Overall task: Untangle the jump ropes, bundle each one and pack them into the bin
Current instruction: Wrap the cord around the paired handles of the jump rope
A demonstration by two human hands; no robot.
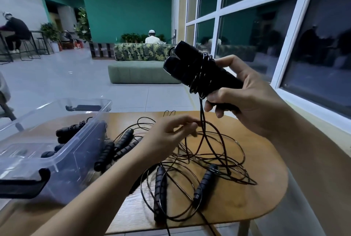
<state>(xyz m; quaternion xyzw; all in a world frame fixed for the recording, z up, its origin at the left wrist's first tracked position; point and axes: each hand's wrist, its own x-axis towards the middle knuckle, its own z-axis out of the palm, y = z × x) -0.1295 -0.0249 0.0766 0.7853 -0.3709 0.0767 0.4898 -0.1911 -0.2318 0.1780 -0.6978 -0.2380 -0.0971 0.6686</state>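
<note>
- Right hand (256,106) grips paired black handles (190,66), cord wound round them.
- Left hand (167,137) pinches the hanging cord (201,111).
- Tangled ropes (205,180) cover the wooden table (266,197) beside the clear bin (76,159).

Cord tangle (218,152) beside open bin (81,156)

Bin (62,140) left on table (266,197) – ropes (209,152) right (loose)

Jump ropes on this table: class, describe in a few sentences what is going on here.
A person is bundling one rope. The right hand grips its two black handles together, cord already wound round them, while the left hand pinches the trailing cord below. Other ropes lie tangled on the wooden table; the clear bin holds some already.
</note>
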